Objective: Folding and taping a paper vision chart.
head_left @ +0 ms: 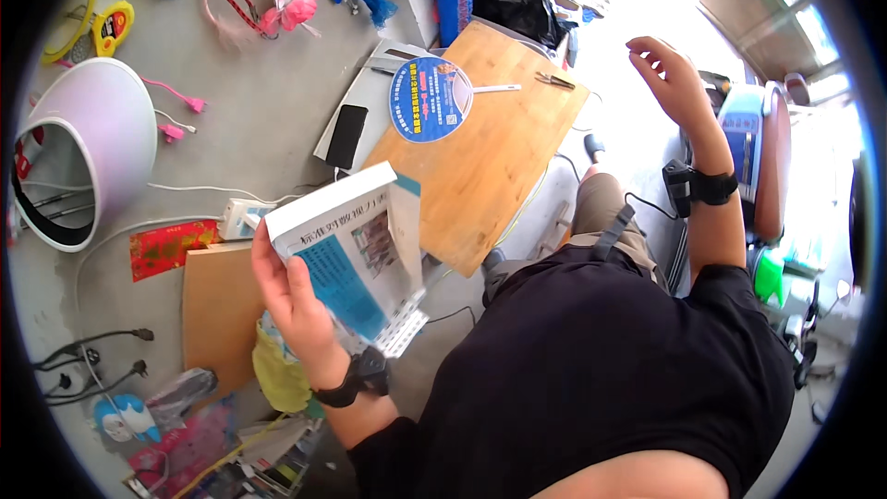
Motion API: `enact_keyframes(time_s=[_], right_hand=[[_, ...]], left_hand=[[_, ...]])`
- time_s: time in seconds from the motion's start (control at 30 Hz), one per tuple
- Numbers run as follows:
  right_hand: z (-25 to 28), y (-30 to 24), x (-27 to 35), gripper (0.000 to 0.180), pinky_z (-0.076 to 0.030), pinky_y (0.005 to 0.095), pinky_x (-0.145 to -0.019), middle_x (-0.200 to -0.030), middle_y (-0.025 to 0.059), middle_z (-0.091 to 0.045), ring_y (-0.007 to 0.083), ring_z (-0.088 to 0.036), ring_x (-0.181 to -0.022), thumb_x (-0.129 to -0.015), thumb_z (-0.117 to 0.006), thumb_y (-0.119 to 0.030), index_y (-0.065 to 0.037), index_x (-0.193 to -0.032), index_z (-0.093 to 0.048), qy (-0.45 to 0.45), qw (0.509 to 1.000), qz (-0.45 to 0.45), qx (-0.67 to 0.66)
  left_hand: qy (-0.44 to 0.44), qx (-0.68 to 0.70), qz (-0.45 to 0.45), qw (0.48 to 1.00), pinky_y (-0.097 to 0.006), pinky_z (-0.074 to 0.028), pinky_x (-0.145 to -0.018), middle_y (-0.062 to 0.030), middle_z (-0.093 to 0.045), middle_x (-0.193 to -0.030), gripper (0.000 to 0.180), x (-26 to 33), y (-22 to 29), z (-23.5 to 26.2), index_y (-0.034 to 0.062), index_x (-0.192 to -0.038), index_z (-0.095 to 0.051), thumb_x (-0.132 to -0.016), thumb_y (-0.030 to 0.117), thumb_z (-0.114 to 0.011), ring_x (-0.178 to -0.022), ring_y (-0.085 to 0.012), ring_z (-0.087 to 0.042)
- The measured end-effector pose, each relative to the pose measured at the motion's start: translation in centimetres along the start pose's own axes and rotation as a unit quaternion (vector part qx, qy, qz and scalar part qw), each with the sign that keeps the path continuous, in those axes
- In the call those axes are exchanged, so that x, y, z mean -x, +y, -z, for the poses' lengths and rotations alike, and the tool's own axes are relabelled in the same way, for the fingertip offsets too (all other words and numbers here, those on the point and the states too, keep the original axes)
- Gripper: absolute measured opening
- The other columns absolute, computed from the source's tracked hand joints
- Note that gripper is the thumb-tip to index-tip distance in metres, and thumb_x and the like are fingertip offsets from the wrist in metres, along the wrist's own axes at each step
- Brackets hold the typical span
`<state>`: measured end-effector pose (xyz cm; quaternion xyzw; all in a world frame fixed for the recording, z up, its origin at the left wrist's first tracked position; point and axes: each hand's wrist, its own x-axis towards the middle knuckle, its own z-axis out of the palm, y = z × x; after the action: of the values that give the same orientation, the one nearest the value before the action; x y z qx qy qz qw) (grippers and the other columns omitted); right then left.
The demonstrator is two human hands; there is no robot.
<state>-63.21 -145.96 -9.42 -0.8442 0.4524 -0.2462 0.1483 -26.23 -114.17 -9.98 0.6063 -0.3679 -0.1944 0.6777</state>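
My left hand [300,305] is closed around the edge of a white box [356,254] with a blue printed panel, thumb on its printed face. The box is tilted, and a pale inner part with a row of holes shows at its lower end. It hangs beside the near left edge of a wooden table [499,157]. My right hand [667,79] is raised off to the right, over the floor and away from the table. Its fingers are loosely bent and apart, with nothing visible in them.
On the table lie a round blue hand fan [432,100] and a small metal tool [555,81]. A black phone [346,136] lies at its left side. A white sun visor [102,139], scissors [113,30] and a power strip [244,218] hang or rest along the grey wall.
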Motion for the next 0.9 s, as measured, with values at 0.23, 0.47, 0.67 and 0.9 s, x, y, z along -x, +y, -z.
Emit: enact_keyframes(time_s=[0.23, 0.47, 0.67, 0.9], right_hand=[[-7.5, 4.9, -11.9, 0.024, -0.048, 0.0294, -0.071, -0.099, 0.0056, -0.067, 0.0158, -0.063, -0.087, -0.09, -0.062, -0.008, -0.005, -0.114, -0.063, -0.232, 0.951, 0.164, -0.12], [-16.3, 10.0, -10.5, 0.095, -0.049, 0.0399, -0.093, -0.139, 0.0191, -0.046, 0.0307, -0.049, -0.124, -0.081, -0.078, -0.033, -0.005, -0.151, -0.019, -0.608, 0.677, 0.105, -0.4], [-22.5, 15.7, -5.9, 0.084, -0.052, 0.038, -0.092, -0.136, 0.0138, -0.048, 0.0247, -0.053, -0.12, -0.087, -0.07, -0.029, -0.006, -0.15, -0.02, -0.528, 0.616, -0.138, -0.568], [-24.7, 19.4, -0.9, 0.058, -0.055, 0.0369, -0.085, -0.126, 0.0129, -0.057, 0.0242, -0.061, -0.109, -0.097, -0.052, -0.019, -0.006, -0.148, -0.028, -0.419, 0.644, -0.251, -0.59]], left_hand=[[-0.058, -0.15, 0.141, 0.977, -0.035, -0.037, -0.105, -0.0133, -0.053, -0.133, 0.048, 0.3, 0.3, -6.9, -0.0002, -0.142, -0.039, -0.097, 0.01, -0.054, -0.122, -0.0218, -0.051], [-0.238, -0.132, 0.257, 0.927, -0.032, -0.042, -0.101, -0.0129, -0.058, -0.126, 0.045, -6.6, -8.0, -19.9, 0.0026, -0.138, -0.043, -0.095, 0.006, -0.056, -0.118, -0.0198, -0.055], [-0.411, -0.12, 0.23, 0.874, -0.03, -0.042, -0.103, -0.0109, -0.053, -0.134, 0.047, -15.5, -21.1, -27.8, 0.0014, -0.143, -0.039, -0.1, 0.014, -0.053, -0.122, -0.017, -0.052], [-0.409, -0.372, 0.095, 0.828, -0.031, -0.042, -0.102, -0.0143, -0.054, -0.134, 0.064, -17.3, -21.0, -27.1, 0.0025, -0.147, -0.036, -0.097, 0.036, -0.059, -0.121, -0.0211, -0.054]])
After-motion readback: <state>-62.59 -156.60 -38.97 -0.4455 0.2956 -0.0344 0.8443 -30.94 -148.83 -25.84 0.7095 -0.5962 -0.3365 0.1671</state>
